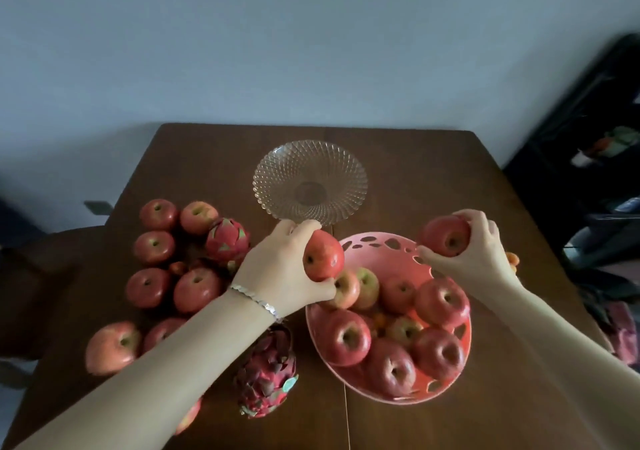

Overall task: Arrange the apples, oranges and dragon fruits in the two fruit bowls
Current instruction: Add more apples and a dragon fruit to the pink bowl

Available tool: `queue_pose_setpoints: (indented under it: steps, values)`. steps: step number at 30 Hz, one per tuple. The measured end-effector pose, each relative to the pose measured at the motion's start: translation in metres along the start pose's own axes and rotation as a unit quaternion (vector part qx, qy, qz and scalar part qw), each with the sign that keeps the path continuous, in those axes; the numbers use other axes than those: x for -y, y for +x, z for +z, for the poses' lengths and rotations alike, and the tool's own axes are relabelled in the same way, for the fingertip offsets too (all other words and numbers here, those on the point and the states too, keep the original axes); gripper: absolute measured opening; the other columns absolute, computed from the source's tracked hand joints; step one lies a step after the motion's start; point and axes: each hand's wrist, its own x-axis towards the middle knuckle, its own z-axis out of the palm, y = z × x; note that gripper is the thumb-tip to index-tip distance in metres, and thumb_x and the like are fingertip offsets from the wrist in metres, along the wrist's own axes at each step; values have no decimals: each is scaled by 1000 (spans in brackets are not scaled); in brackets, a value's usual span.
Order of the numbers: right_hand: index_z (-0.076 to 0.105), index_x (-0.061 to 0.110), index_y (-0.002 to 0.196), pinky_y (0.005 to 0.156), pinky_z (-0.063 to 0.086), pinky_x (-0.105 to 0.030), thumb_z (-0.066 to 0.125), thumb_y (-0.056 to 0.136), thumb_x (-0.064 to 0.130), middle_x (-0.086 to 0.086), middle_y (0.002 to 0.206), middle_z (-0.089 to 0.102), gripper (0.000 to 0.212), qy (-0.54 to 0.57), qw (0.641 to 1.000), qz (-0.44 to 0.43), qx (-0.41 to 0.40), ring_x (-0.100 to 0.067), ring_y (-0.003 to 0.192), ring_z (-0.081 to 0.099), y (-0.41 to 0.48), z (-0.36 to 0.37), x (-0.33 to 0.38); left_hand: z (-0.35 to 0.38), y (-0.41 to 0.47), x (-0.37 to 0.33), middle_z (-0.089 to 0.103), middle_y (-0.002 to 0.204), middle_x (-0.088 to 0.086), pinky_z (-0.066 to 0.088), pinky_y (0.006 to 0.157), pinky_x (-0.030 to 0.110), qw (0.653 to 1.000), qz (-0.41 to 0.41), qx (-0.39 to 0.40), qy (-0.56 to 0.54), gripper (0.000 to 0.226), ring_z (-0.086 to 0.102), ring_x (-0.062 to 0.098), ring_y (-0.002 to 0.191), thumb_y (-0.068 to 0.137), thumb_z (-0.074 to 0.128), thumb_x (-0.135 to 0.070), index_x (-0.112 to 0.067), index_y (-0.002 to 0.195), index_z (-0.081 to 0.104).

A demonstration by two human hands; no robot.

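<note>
Apples fill both grips: left hand (280,269) holds one (322,256) over the pink bowl's (388,246) near-left rim, right hand (479,247) another (445,235) beyond its far-right rim (glass bowl (310,159) lies empty, nearer the left)

Dim, flat and cool-toned throughout, with no single strong source apparent. Grey-blue cast over the wall (311,41), falling darker toward the left side. Deep brown wooden table (415,179) nearly lustreless, carrying only soft, vague shadows beneath the fruit. Faint sparkle along the ribbed rim of the glass dish (273,162). Slightly soft overall, with smeared detail on the forearms at the lower edge. Marked wide-angle bending of table edges; dark clutter (595,145) at far right murky and indistinct.
</note>
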Motion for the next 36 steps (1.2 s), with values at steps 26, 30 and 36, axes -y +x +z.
queue_pose_setpoints:
  steps: [26, 30, 36]
  values:
    - [31, 26, 141, 106, 27, -35, 65, 69, 52, -2, 132, 36, 84, -120, 979, -109, 128, -24, 122, 33, 35, 54, -60, 104, 90, -48, 15, 144, 7, 41, 102, 37, 979, 2, 169, 115, 84, 27, 27, 130, 75, 69, -25, -29, 144, 21]
    - [34, 24, 140, 104, 30, -35, 65, 70, 53, -2, 133, 38, 83, -127, 979, -105, 116, -24, 123, 35, 32, 54, -60, 111, 85, -49, 32, 136, 2, 41, 98, 36, 990, -13, 116, 81, 68, 38, 25, 121, 76, 71, -28, -28, 135, 37]
    - [33, 21, 142, 102, 34, -36, 64, 70, 55, -3, 130, 42, 85, -139, 979, -104, 111, -26, 120, 38, 31, 52, -59, 120, 86, -53, 31, 146, 5, 35, 103, 34, 991, -37, 93, 85, 68, 36, 27, 129, 82, 67, -23, -25, 140, 33]
